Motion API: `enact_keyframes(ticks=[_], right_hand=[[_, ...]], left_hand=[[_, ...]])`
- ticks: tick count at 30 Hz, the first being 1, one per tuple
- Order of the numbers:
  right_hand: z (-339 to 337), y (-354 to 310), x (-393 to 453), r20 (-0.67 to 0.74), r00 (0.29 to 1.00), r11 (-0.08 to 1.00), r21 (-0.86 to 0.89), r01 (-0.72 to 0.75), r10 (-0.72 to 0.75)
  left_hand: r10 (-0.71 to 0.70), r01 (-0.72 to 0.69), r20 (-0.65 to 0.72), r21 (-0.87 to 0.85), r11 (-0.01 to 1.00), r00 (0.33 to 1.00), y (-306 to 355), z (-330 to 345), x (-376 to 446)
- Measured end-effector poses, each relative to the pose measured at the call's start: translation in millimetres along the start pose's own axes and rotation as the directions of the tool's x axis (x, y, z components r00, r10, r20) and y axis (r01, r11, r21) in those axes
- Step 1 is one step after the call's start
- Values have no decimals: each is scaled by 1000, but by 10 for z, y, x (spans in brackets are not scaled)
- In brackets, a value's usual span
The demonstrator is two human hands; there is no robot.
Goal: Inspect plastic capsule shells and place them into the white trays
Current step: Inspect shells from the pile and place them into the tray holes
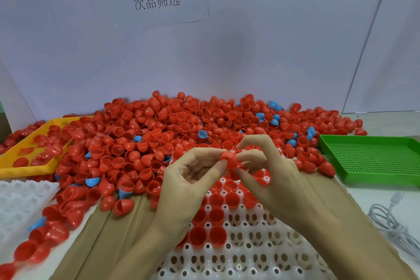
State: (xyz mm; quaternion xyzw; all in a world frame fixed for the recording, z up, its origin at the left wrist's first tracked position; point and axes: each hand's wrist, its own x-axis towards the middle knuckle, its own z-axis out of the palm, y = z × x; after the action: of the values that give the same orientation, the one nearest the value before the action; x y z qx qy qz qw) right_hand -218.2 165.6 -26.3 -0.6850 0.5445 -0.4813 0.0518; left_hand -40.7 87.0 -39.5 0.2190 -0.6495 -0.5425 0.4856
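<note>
A red capsule shell [230, 161] is held up between both hands above a white tray [247, 254] with round pockets. My left hand [193, 179] pinches the shell from the left with thumb and fingertips. My right hand [270, 177] pinches it from the right, its index finger raised. Several red shells [208, 235] sit open side up in the tray's far pockets. Behind lies a big heap of red shells [172, 129] with a few blue shells [202, 134] mixed in.
A yellow tray [27, 169] with several red shells sits at the left, a second white tray [20, 202] below it. A green perforated tray [375, 157] stands at the right, a white cable [391, 220] near it. Brown cardboard [102, 234] covers the table front.
</note>
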Motion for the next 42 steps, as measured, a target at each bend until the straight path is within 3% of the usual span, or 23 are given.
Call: enact_keyframes(ticks=[4, 7, 12, 14, 16, 18, 20, 25, 34, 42], right_hand=[[-2, -75, -20, 10, 989, 962, -233, 144, -146], [7, -53, -13, 54, 985, 931, -320, 174, -165], [8, 35, -19, 28, 995, 988, -128, -87, 91], [-6, 96, -14, 17, 985, 985, -46, -169, 170], [-5, 187, -16, 11, 979, 979, 9, -204, 204], [-1, 265, -4, 25, 977, 977, 24, -214, 213], [-10, 331, 21, 46, 974, 975, 23, -223, 222], [-101, 320, -32, 126, 957, 965, -5, -264, 262], [-52, -86, -353, 449, 861, 960, -238, -145, 241], [-15, -142, -274, 488, 838, 952, -282, -115, 246]], left_hand=[[-124, 121, -51, -56, 991, 991, -42, 10, 2], [-143, 141, -42, -40, 989, 989, -58, 7, 10], [-252, 257, 60, -94, 962, 966, -65, -24, 38], [-194, 191, 49, 63, 980, 980, -103, -49, 59], [-12, -5, 40, 402, 916, 999, -189, -129, 81], [167, -222, 150, 735, 641, 975, -267, -238, 115], [159, -322, 280, 859, 399, 947, -341, -333, 153], [-18, -299, 335, 863, 408, 942, -434, -413, 193], [116, -460, 446, 870, 179, 888, -390, -349, 142], [134, -442, 421, 857, 265, 897, -415, -357, 150]])
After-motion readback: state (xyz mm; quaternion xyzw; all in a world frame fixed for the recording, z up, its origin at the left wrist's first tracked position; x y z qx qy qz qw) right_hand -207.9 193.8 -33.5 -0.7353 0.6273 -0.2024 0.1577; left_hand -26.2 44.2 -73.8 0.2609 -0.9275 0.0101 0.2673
